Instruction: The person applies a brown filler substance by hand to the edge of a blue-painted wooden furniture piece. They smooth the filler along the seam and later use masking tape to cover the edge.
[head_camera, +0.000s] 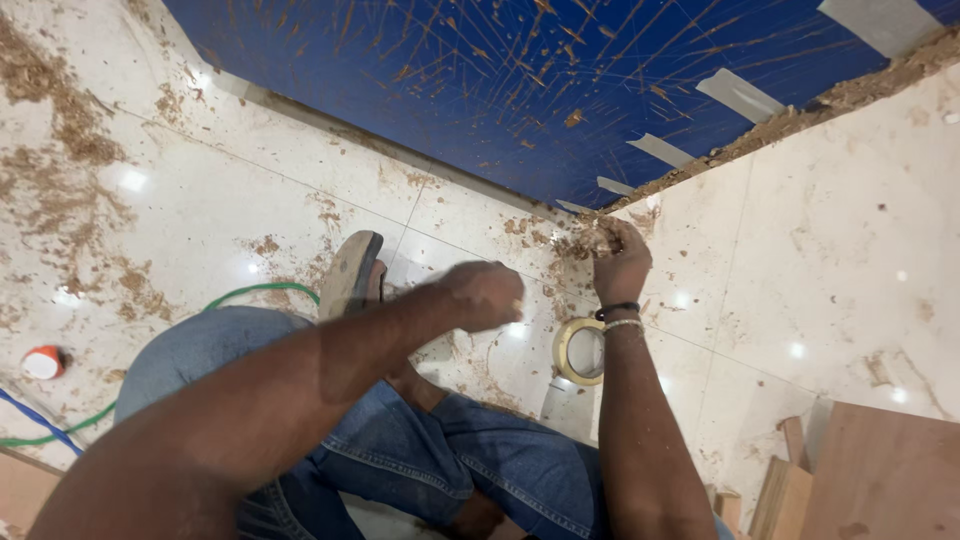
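I squat on a white tiled floor in front of a blue panel (520, 80) streaked with brown marks and strips of pale tape. My right hand (620, 262) reaches to the panel's lower corner, fingers closed on the sawdust-covered edge there. My left hand (487, 295) is curled into a fist above the floor, blurred; whether it holds anything I cannot tell. A roll of masking tape (578, 351) lies on the tile beside my right wrist.
Sawdust (60, 110) is scattered over the tiles and along the panel's right edge. A green cable (255, 291) and a blue one (30, 412) run at left, near a small red-and-white cap (43, 362). Wood boards (880, 470) lie at lower right. My sandal (350, 273) rests ahead.
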